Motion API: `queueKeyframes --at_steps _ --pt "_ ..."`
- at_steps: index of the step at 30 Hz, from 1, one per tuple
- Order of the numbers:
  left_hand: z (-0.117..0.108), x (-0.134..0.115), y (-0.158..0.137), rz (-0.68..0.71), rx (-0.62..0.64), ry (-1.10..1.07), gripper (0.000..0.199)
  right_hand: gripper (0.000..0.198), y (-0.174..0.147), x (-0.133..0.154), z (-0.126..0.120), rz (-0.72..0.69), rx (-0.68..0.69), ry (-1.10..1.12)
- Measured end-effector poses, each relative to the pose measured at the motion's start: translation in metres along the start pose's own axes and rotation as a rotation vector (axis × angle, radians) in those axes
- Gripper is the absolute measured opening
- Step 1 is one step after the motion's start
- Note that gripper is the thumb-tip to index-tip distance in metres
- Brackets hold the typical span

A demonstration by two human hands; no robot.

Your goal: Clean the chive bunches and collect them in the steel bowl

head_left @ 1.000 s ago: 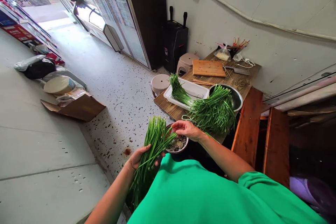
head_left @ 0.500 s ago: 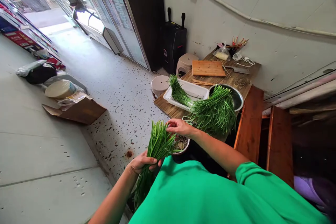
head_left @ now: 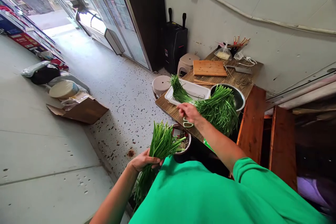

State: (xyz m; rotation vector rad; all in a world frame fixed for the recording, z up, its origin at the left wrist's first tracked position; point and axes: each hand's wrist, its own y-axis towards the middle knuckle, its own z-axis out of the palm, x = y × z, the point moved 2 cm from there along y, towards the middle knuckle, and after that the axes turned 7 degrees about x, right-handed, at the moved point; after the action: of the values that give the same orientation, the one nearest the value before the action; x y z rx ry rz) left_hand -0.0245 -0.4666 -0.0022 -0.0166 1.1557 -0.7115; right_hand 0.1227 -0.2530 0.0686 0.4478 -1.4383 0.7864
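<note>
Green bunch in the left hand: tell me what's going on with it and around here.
A person in a green top holds the green bunch in the left grip, pale stalk ends up and leaves hanging below, next to a tub of scraps. The right grip is apart from it, over the near edge of the table; whether it holds anything is unclear. More greens lie in the white tray, with a larger pile by the metal bowl.
</note>
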Motion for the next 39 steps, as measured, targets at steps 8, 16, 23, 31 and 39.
queueKeyframes --at_steps 8,16,23,31,39 --pt "0.008 -0.011 0.008 0.094 -0.281 0.365 0.019 0.032 -0.017 -0.006 0.000 -0.079 0.182 -0.313" --pt "0.009 -0.019 -0.003 0.103 -0.997 1.237 0.068 0.043 -0.043 0.005 -0.010 -0.001 0.083 -0.306" --pt "0.007 -0.012 -0.015 0.186 -1.180 1.598 0.061 0.034 -0.055 0.014 -0.017 -0.125 -0.265 -0.286" --pt "0.012 -0.011 -0.015 0.260 -1.186 1.791 0.047 0.025 -0.052 0.023 0.022 -0.214 0.202 -0.699" --pt "0.023 -0.026 -0.017 0.603 -1.230 1.966 0.050 0.040 -0.038 0.029 0.007 -0.084 0.103 -0.539"
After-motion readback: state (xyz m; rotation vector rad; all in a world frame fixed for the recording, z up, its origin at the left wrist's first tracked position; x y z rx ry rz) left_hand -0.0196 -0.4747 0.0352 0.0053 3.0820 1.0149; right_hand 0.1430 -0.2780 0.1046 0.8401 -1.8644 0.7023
